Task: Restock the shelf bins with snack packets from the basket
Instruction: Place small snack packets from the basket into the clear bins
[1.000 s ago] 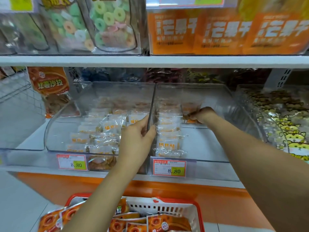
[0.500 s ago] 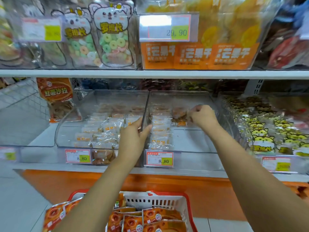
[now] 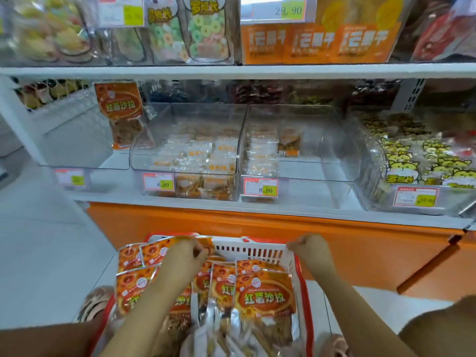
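Reaching into: a red-rimmed white plastic basket (image 3: pixel 257 251) low in the view, in front of the shelving, with both forearms stretched over it.
Left hand: the left hand (image 3: pixel 189 255) sits at the basket's far left side, its grip closed tight, fingertips pinching the top edge of one of the glossy orange snack packets (image 3: pixel 265 297).
Right hand: the right hand (image 3: pixel 310 249) is at the basket's far right corner, its grip curled into a fist with the thumb pointing left. No packet shows in it, and whether it clasps the rim I cannot tell.
Packets: the orange snack packets stand and lean on one another, filling the basket; those nearest the camera are blurred.
Lone packet: a single orange packet (image 3: pixel 119 112) of the same print stands upright in the far-left clear bin (image 3: pixel 77 140).
Middle bins: two clear plastic bins stand side by side, walls touching. The left middle bin (image 3: pixel 159 119) is layered with small pale wrapped snacks. The right middle bin (image 3: pixel 322 140) has one row of them along its left wall and one more just beside that row at the back.
Price tags: red-and-yellow price tags (image 3: pixel 260 187) sit on the bin fronts.
Upper shelf: a white shelf board (image 3: pixel 231 70) carries bags of ring sweets and orange boxes.
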Demonstrator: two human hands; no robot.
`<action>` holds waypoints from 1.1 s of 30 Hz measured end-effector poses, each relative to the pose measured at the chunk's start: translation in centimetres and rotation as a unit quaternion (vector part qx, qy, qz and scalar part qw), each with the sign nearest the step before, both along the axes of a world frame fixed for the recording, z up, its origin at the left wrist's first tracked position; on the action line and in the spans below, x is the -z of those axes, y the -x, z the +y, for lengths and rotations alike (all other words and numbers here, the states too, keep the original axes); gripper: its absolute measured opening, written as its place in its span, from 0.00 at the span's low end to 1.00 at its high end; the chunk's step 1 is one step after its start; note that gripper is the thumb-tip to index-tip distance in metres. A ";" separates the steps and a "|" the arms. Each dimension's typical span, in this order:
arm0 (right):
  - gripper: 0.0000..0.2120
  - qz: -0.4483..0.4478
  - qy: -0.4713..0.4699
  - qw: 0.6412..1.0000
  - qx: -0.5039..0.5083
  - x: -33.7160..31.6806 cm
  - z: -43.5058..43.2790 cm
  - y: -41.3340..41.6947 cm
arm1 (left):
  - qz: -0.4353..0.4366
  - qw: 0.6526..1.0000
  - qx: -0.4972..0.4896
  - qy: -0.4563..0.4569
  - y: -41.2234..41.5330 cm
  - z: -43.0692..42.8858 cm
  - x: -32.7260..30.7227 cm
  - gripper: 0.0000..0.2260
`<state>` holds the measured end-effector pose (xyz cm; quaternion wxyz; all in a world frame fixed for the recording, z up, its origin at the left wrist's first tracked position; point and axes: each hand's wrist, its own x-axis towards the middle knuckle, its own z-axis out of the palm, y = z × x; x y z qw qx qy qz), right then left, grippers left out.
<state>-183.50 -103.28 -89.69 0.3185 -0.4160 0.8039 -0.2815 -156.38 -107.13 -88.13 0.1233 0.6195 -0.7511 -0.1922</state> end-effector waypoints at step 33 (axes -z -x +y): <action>0.18 -0.160 0.090 0.936 -0.301 -3.3 2.3 -6.3 | 0.401 0.830 -0.057 -0.384 0.9 5.9 -2.5 0.10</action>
